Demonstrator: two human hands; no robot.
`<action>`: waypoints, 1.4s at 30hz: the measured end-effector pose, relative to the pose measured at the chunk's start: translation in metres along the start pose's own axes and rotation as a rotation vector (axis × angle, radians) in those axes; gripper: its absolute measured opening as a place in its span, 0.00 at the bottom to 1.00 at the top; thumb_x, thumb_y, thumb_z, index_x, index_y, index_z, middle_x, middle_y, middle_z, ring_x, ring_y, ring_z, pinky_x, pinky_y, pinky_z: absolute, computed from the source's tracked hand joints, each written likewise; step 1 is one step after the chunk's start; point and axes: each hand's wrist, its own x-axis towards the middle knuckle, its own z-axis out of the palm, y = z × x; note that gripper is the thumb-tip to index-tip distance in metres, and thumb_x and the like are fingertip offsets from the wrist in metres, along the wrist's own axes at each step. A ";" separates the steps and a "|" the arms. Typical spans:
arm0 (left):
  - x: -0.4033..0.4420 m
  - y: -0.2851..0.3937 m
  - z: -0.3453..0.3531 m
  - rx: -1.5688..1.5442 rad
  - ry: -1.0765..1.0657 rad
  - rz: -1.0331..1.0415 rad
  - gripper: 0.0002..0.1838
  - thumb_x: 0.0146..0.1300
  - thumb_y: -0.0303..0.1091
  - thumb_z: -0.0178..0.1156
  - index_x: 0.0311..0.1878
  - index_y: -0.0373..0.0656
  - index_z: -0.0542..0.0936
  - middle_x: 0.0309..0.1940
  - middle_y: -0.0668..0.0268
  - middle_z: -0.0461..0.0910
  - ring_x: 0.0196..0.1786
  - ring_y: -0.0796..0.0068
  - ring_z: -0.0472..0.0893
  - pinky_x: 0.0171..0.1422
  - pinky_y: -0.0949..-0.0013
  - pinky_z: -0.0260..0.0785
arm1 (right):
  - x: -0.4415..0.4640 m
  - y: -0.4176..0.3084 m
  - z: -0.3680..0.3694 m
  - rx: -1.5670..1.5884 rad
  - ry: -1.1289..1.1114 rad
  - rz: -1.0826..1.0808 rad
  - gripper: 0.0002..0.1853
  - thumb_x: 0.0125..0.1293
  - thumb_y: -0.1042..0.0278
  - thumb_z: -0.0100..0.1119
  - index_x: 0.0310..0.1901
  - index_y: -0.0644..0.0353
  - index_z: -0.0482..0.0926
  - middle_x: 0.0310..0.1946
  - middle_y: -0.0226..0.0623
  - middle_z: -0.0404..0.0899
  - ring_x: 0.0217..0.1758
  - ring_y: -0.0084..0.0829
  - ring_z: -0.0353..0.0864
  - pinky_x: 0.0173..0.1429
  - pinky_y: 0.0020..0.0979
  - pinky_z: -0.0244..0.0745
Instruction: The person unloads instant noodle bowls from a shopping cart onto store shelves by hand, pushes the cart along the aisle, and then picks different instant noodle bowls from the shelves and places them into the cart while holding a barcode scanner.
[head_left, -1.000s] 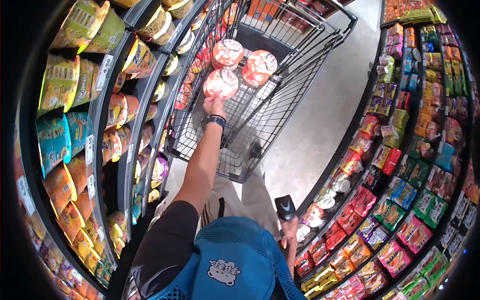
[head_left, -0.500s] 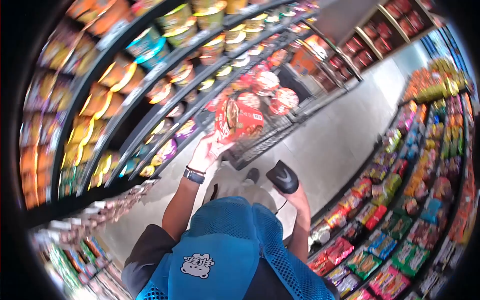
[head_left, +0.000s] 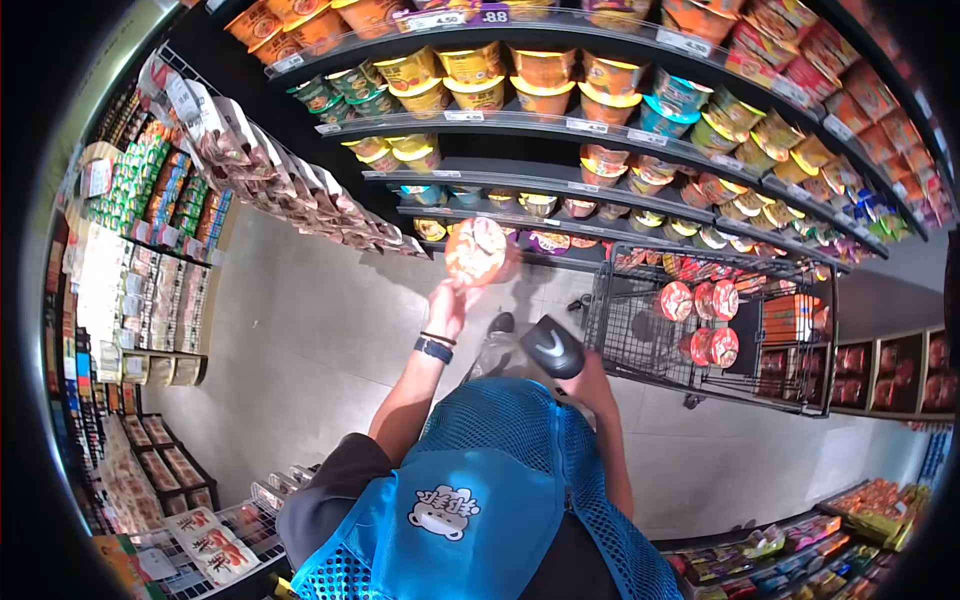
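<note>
My left hand (head_left: pixel 447 308) is closed on a red noodle bowl (head_left: pixel 475 250) with a pale, glare-lit lid, held out before the lower shelves. A dark watch and a thin band circle that wrist. My right hand (head_left: pixel 588 382) grips a black handheld scanner (head_left: pixel 553 347), its wide head pointing up and left, in front of my body. Over to the right stands a black wire shopping cart (head_left: pixel 640 345). Several red bowls (head_left: pixel 722 347) sit inside it, beside an orange box (head_left: pixel 790 318).
Shelves of bowl noodles (head_left: pixel 540 125) curve across the top. Hanging packets (head_left: pixel 270 175) line a rack at upper left. Packaged goods (head_left: pixel 150 280) fill the left side, and bagged noodles (head_left: pixel 780 550) lie at lower right. The grey floor (head_left: pixel 300 340) runs between them.
The view has turned left, so the cart now appears at the right. My left hand has moved out of the cart with a red bowl in it. The scanner stays in my right hand.
</note>
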 end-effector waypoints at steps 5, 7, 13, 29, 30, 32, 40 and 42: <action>0.103 0.039 -0.008 0.008 0.182 0.226 0.03 0.64 0.24 0.53 0.33 0.41 0.75 0.30 0.60 0.79 0.30 0.63 0.83 0.34 0.56 0.82 | 0.018 0.006 0.024 -0.023 -0.111 0.136 0.25 0.51 0.71 0.72 0.52 0.66 0.80 0.43 0.44 0.87 0.48 0.30 0.85 0.53 0.32 0.77; 0.147 0.060 0.008 0.003 0.190 0.205 0.04 0.65 0.24 0.57 0.33 0.43 0.75 0.30 0.60 0.80 0.28 0.64 0.82 0.31 0.59 0.82 | 0.028 -0.003 0.029 -0.028 -0.071 0.221 0.26 0.51 0.72 0.72 0.54 0.65 0.80 0.44 0.42 0.87 0.49 0.26 0.84 0.55 0.31 0.77; 0.279 0.107 0.057 0.025 0.135 0.196 0.07 0.63 0.25 0.63 0.30 0.42 0.75 0.33 0.59 0.82 0.29 0.65 0.83 0.29 0.61 0.81 | 0.077 0.030 0.061 -0.190 0.194 0.445 0.15 0.52 0.74 0.68 0.43 0.68 0.83 0.34 0.46 0.87 0.40 0.29 0.86 0.47 0.31 0.79; 0.439 0.105 0.054 0.138 0.197 0.119 0.07 0.65 0.29 0.65 0.40 0.40 0.75 0.33 0.59 0.84 0.29 0.66 0.85 0.27 0.65 0.81 | 0.126 0.005 0.136 -0.214 0.234 0.430 0.12 0.49 0.78 0.64 0.39 0.65 0.83 0.37 0.50 0.85 0.44 0.49 0.85 0.49 0.40 0.78; 0.447 0.102 0.048 0.145 0.178 0.123 0.08 0.65 0.29 0.65 0.41 0.40 0.74 0.34 0.59 0.84 0.30 0.65 0.85 0.28 0.65 0.82 | 0.127 0.003 0.134 -0.222 0.243 0.454 0.12 0.49 0.78 0.64 0.39 0.65 0.83 0.37 0.50 0.85 0.44 0.48 0.85 0.49 0.40 0.78; 0.452 0.097 0.046 0.140 0.192 0.124 0.10 0.65 0.30 0.66 0.42 0.39 0.74 0.34 0.58 0.84 0.31 0.66 0.85 0.28 0.66 0.82 | 0.128 -0.001 0.131 -0.230 0.259 0.498 0.11 0.50 0.78 0.64 0.38 0.65 0.83 0.36 0.49 0.85 0.43 0.48 0.86 0.49 0.40 0.78; 0.343 0.074 0.050 0.191 -0.001 0.078 0.10 0.73 0.42 0.57 0.43 0.45 0.77 0.34 0.67 0.80 0.43 0.67 0.84 0.48 0.62 0.76 | 0.098 0.044 0.108 -0.190 0.283 0.337 0.13 0.48 0.72 0.63 0.38 0.64 0.82 0.33 0.51 0.84 0.41 0.51 0.85 0.46 0.44 0.78; 0.277 0.044 0.045 0.330 -0.184 0.081 0.10 0.74 0.41 0.55 0.44 0.44 0.76 0.35 0.67 0.80 0.43 0.69 0.83 0.50 0.66 0.76 | 0.088 0.050 0.097 -0.252 0.268 0.416 0.16 0.48 0.68 0.66 0.41 0.64 0.82 0.36 0.52 0.84 0.43 0.53 0.84 0.47 0.45 0.78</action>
